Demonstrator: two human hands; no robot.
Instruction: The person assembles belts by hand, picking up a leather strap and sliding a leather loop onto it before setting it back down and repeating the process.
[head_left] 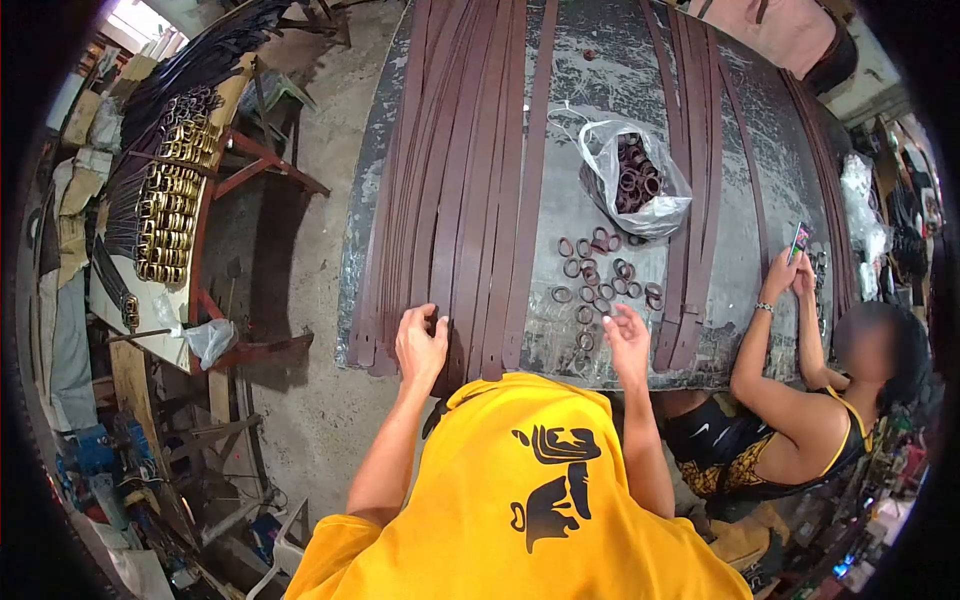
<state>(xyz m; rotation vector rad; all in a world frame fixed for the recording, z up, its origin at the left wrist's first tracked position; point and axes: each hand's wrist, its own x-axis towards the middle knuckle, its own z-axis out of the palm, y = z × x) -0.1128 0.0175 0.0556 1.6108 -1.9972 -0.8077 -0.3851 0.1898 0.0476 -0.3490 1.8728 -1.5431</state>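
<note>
Long brown leather straps (468, 200) lie side by side on the table, their near ends towards me. My left hand (421, 343) is over the near ends of these straps, its fingers curled in. Something dark shows between its thumb and fingers, too small to make out. Near the table's front edge, my right hand (628, 345) is raised with bent fingers apart and nothing visible in it. Just beyond it lie several small brown loops (590, 275), scattered loose. Further back, a clear plastic bag (663, 213) stands open, holding many more loops.
A second group of straps (690, 200) lies right of the bag. At the right, a seated person (800, 420) holds a phone (797, 243) over the table. On the left, a rack (228, 165) carries dark belts with gold buckles (165, 220).
</note>
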